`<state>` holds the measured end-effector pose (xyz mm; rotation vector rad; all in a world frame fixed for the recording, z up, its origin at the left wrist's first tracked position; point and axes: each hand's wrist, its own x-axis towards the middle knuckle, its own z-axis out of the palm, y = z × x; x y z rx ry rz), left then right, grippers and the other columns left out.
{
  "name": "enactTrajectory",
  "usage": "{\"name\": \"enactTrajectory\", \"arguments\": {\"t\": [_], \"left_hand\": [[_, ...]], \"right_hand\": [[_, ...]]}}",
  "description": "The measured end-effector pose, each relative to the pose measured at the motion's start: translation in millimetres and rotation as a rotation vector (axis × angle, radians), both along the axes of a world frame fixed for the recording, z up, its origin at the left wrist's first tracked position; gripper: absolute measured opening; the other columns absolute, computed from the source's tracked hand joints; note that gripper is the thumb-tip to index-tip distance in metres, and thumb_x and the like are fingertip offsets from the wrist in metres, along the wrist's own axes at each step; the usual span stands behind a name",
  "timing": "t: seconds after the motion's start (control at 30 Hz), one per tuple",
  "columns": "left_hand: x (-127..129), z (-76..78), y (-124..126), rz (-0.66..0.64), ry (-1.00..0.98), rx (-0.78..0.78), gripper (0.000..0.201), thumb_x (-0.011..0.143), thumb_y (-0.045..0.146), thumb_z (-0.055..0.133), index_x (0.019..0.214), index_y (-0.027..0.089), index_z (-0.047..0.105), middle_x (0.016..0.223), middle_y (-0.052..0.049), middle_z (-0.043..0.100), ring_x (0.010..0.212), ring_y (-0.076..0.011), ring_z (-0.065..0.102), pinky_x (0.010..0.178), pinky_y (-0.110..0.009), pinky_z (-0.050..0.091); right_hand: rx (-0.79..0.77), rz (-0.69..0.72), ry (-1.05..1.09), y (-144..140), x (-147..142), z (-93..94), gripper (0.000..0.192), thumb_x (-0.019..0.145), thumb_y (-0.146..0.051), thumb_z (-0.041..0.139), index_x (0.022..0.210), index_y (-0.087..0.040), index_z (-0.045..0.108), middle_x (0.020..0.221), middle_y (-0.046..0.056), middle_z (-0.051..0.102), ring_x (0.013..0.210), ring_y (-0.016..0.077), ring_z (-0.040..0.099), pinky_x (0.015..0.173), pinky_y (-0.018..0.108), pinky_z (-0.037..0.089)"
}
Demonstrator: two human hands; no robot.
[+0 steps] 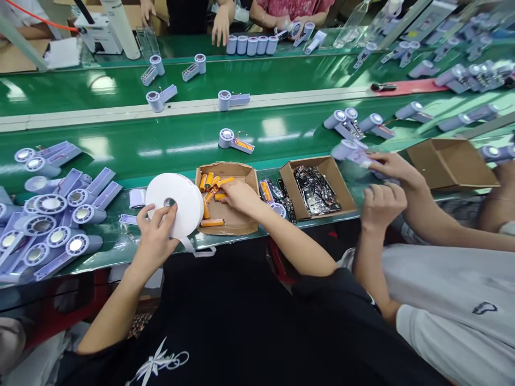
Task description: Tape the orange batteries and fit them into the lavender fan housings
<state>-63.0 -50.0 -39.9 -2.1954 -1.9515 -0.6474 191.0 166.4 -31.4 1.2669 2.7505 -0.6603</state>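
Cylinders [212, 222] in orange wrap lie loose in a shallow cardboard tray [237, 228], right in front of you. Your right hand [241, 199] dips in among them with its fingertips drawn close together; whether they pinch one, I cannot tell. Your left hand [159, 230] holds a white roll [183, 198] at the tray's left side, fingers bent across its flat face near the central hole, and a ribbon-like loose end [205, 252] curls below it.

To your right, a deeper cardboard box [346, 202] is filled with small black circuit boards [316, 190]. To your left, pale purple casings [50, 203] are heaped, smooth, round-headed and long-handled. Beneath it all runs a glossy green surface [181, 153] streaked with reflected light, crossed lengthwise by a matte pale strip [281, 102]. At your right, a co-worker's hand [396, 166] grips more casings, blurred; across from you, another person's hand [221, 24] hangs near a row of purple cylindrical pieces [252, 45]
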Motion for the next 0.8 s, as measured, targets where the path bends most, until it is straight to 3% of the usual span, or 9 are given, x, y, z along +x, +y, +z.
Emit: {"name": "enactTrajectory", "arguments": {"t": [0.07,0.13,0.2,0.27,0.33,0.4,0.5,0.63,0.8], "left_hand": [[3.2,-0.8,2.0,-0.008,-0.011,0.013,0.091,0.078,0.005,0.072,0.165,0.023,0.052,0.137,-0.018,0.069,0.144,-0.0451,0.046,0.125,-0.066,0.042],[4.6,-1.0,2.2,-0.005,-0.007,0.022,0.092,0.078,0.003,0.07,0.165,0.023,0.053,0.136,-0.017,0.07,0.143,-0.044,0.047,0.124,-0.065,0.043],[5.6,-0.8,1.8,-0.007,0.009,0.028,0.092,0.078,0.002,0.069,0.166,0.023,0.053,0.135,-0.017,0.071,0.142,-0.0428,0.048,0.123,-0.063,0.044],[7.3,0.0,1.7,-0.017,0.025,0.041,0.092,0.079,0.001,0.069,0.166,0.023,0.052,0.133,-0.017,0.072,0.141,-0.0425,0.047,0.121,-0.062,0.045],[10.2,1.5,2.0,-0.024,0.036,0.062,0.091,0.08,0.001,0.07,0.166,0.023,0.053,0.132,-0.017,0.073,0.143,-0.0429,0.045,0.119,-0.059,0.047],[14.1,3.6,2.4,-0.034,0.05,0.086,0.088,0.082,0.001,0.071,0.166,0.023,0.054,0.132,-0.017,0.074,0.144,-0.0427,0.043,0.117,-0.057,0.048],[20.5,7.2,3.6,-0.056,0.094,0.115,0.083,0.09,0.005,0.071,0.168,0.024,0.054,0.131,-0.015,0.076,0.144,-0.0405,0.045,0.118,-0.055,0.046],[25.5,12.3,7.6,-0.048,0.167,0.131,0.081,0.095,0.004,0.068,0.171,0.026,0.052,0.133,-0.011,0.08,0.138,-0.037,0.048,0.123,-0.054,0.041],[31.6,12.0,4.5,0.026,0.149,0.104,0.08,0.097,0.009,0.069,0.171,0.036,0.054,0.135,-0.006,0.081,0.124,-0.0355,0.049,0.137,-0.069,0.022]], "right_hand": [[-0.054,0.015,0.126,3.2,7.1,-4.1,0.02,0.102,-0.023,0.08,0.12,-0.016,0.084,0.123,0.016,0.081,0.12,0.0307,0.075,0.109,0.042,0.056],[-0.169,-0.044,0.438,-2.7,20.3,-3.7,0.017,0.101,-0.032,0.081,0.113,-0.02,0.084,0.13,0.014,0.079,0.12,0.0281,0.075,0.108,0.043,0.059],[-0.378,-0.149,0.811,-14.5,32.0,1.9,0.03,0.095,-0.046,0.088,0.112,-0.021,0.082,0.131,0.013,0.08,0.117,0.0275,0.078,0.102,0.045,0.064],[-0.575,-0.242,1.027,-29.9,36.7,10.7,0.048,0.084,-0.055,0.096,0.116,-0.023,0.08,0.122,0.01,0.085,0.112,0.0268,0.081,0.099,0.044,0.067],[-0.645,-0.305,1.056,-45.7,33.5,19.2,0.066,0.074,-0.053,0.102,0.129,-0.022,0.08,0.106,0.005,0.087,0.102,0.0249,0.084,0.098,0.042,0.068],[-0.569,-0.34,1.012,-58.1,26.1,24.8,0.084,0.069,-0.049,0.106,0.143,-0.019,0.078,0.091,-0.002,0.084,0.092,0.0219,0.083,0.099,0.04,0.068],[-0.412,-0.365,0.96,-66.6,18.6,27.6,0.082,0.07,-0.048,0.105,0.142,-0.02,0.081,0.081,-0.005,0.081,0.088,0.0227,0.083,0.102,0.041,0.07],[-0.488,-0.355,0.989,-67.2,24.0,29.3,0.058,0.076,-0.047,0.101,0.129,-0.026,0.086,0.118,0.005,0.089,0.115,0.0298,0.085,0.111,0.046,0.069],[-0.679,-0.412,1.112,-79.5,19.5,20.7,0.073,0.069,-0.042,0.106,0.135,-0.026,0.08,0.131,0.006,0.086,0.126,0.03,0.082,0.116,0.047,0.067]]}}
